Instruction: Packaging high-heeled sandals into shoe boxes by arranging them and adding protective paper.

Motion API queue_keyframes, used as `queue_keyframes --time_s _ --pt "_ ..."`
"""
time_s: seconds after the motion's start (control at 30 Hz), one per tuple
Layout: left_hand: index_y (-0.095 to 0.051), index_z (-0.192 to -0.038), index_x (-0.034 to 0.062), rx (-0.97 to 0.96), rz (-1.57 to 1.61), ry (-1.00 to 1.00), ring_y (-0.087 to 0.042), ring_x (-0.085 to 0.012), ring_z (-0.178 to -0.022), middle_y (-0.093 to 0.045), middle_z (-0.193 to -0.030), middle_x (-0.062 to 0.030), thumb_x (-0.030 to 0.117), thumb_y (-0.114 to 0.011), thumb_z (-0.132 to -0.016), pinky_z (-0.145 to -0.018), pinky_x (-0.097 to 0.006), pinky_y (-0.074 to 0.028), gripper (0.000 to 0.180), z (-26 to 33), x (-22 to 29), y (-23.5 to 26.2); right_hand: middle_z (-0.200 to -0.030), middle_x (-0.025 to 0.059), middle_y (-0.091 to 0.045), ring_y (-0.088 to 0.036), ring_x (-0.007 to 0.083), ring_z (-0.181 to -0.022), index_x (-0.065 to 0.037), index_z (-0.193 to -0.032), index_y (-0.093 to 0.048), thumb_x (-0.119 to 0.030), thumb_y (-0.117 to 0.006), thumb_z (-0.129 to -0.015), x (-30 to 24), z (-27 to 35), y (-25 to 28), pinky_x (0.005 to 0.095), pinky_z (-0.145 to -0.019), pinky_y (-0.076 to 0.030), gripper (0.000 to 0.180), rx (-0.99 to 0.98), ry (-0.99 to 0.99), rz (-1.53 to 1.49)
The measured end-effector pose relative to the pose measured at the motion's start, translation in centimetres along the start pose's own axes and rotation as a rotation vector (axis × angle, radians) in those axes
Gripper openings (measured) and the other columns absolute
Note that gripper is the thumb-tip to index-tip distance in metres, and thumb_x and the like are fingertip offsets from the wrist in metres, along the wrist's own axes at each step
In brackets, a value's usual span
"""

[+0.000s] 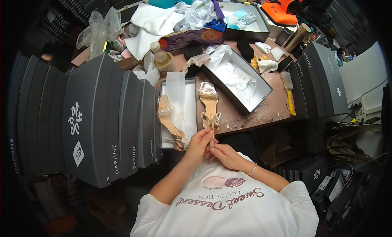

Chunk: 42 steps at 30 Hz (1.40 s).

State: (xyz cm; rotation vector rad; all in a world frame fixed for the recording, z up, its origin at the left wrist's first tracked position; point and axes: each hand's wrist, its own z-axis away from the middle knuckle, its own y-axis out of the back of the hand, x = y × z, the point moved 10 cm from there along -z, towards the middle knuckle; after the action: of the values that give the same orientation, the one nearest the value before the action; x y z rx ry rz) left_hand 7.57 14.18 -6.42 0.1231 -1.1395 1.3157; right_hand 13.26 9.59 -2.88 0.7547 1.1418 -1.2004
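A metallic gold sandal (pixel 210 104) lies at the table's front edge, its toe pointing away from me and its heel end toward my body. Both hands meet at its heel end. My left hand (pixel 199 144) pinches the sandal's thin ankle strap with thumb and fingers. Close beside it, my right hand (pixel 227 156) is closed on the lower part of the same strap; some fingertips are hidden. To the left, a second sandal (pixel 166 114) with clear beaded trim rests on its side in an open shoe box (pixel 190 100) with white tissue paper (pixel 175 88).
Stacked dark shoe boxes (pixel 92 122) wall off the left, and more boxes (pixel 322 80) stand at the right. An open box (pixel 255 102) holds crumpled paper. A yellow-handled brush (pixel 289 94), a bottle (pixel 163 59), cloths (pixel 268 65) and an orange tool (pixel 279 14) lie farther back.
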Motion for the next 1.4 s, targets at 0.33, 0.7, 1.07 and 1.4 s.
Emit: queue_keyframes --time_s 0.33,0.7,1.07,1.4 --pt "-0.061 -0.104 0.0044 0.122 0.009 -0.032 -0.059 -0.0083 -0.062 -0.063 -0.084 -0.0017 0.024 -0.057 -0.096 -0.051 -0.019 -0.046 0.021 0.5 0.0 0.4 -0.089 0.0193 -0.062 -0.062 0.0307 -0.084 0.002 -0.099 -0.057 -0.019 -0.046 -0.097 -2.9 1.1 0.4 0.0370 -0.077 -0.047 0.024 -0.045 0.097 0.502" --pt "-0.060 -0.103 0.0028 0.032 0.247 0.030 -0.037 -0.0031 -0.052 -0.047 -0.069 0.0047 0.014 -0.054 -0.096 -0.046 -0.018 -0.029 0.015 0.3 0.7 -0.1 -0.074 0.0015 -0.060 -0.056 0.0072 -0.068 -0.002 -0.095 -0.055 -0.016 -0.046 -0.100 0.7 2.6 3.6 0.0223 -0.064 -0.046 0.017 0.097 -0.123 -0.215" --pt "-0.060 -0.105 0.0020 0.158 -0.162 -0.143 -0.038 -0.0021 -0.051 -0.054 -0.072 0.0030 0.015 -0.056 -0.096 -0.045 -0.018 -0.030 0.017 1.3 2.4 -0.2 -0.074 0.0050 -0.056 -0.055 0.0127 -0.067 -0.002 -0.102 -0.064 -0.007 -0.060 -0.091 -4.7 4.6 4.8 0.0246 -0.060 -0.044 0.013 0.350 0.133 0.193" --pt "-0.065 -0.104 0.0006 0.066 -0.115 -0.042 -0.040 -0.0024 -0.050 -0.062 -0.075 0.0000 0.026 -0.054 -0.097 -0.046 -0.018 -0.032 0.029 1.1 1.0 0.3 -0.081 0.0057 -0.057 -0.055 0.0209 -0.072 -0.005 -0.106 -0.063 -0.020 -0.072 -0.079 -9.3 4.2 -1.3 0.0331 -0.066 -0.040 0.032 0.143 0.563 0.813"
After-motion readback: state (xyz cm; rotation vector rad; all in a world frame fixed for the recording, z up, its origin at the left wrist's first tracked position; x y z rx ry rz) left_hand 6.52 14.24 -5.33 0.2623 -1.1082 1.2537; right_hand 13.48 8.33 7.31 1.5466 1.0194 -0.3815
